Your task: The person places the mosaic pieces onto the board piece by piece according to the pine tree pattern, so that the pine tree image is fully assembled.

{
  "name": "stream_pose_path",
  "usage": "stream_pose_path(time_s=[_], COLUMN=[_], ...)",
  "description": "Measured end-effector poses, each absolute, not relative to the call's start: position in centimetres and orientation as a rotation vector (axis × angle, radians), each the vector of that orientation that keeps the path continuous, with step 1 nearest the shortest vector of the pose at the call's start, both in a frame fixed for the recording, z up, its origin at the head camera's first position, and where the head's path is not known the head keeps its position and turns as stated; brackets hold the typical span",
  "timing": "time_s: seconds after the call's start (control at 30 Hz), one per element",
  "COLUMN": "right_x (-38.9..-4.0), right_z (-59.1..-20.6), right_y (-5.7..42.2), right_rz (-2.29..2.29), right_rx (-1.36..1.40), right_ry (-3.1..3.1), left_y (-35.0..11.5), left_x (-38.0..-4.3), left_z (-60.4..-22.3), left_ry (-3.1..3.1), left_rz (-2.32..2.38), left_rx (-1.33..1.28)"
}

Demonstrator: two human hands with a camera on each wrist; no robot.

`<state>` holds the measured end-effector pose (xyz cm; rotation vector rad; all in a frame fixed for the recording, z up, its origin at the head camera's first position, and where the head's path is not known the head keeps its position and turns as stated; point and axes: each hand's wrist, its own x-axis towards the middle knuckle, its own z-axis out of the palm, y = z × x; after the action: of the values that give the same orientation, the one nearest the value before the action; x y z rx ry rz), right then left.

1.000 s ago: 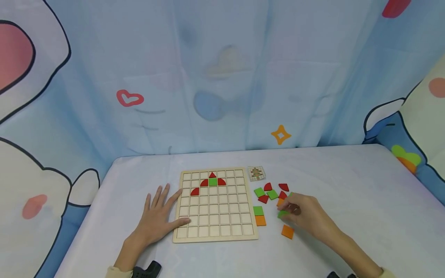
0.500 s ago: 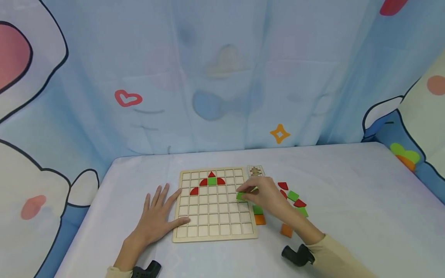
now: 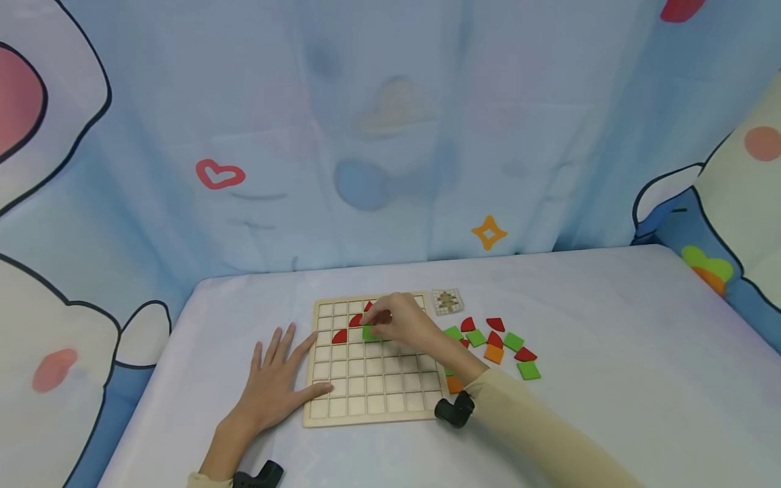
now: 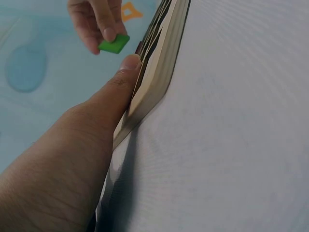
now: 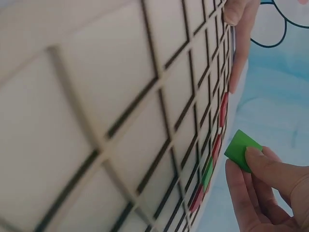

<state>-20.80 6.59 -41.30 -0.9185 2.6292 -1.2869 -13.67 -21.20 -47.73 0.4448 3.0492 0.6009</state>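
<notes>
Fingers of right hand are pinching green square, closed right down on it; square is hovering over board, not touching, right of lone red quarter. Left hand is lying spread at board's left edge, farther from square.

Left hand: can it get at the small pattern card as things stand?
Probably not directly: the left hand rests on the left edge of the board, while the pattern card lies beyond its right edge; the right hand, pinching a green piece, is in between.
</notes>
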Motion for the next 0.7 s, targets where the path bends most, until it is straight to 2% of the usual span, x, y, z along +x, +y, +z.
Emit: stream_pose_path(time_s=[0.2,0.5,0.7], right_x=[-21.3,-21.5,-21.3], right_z=[-40.8,-42.1,-41.9], right_y=[4.8,3.2,2.7], right_rz=[-1.246,-1.142,-1.114], right_rx=[-0.971,-0.849,-0.872], right_ry=[2.620,2.668,2.662], left_y=[-21.2,-21.1,-21.2], left_x=[-13.5,-13.5,-13.6], left_z=[-47.7,-47.7,-47.6], left_ry=[3.053,3.048,3.055], left_rz=[0.608,0.616,0.608], left_rx=[0.447,0.456,0.452])
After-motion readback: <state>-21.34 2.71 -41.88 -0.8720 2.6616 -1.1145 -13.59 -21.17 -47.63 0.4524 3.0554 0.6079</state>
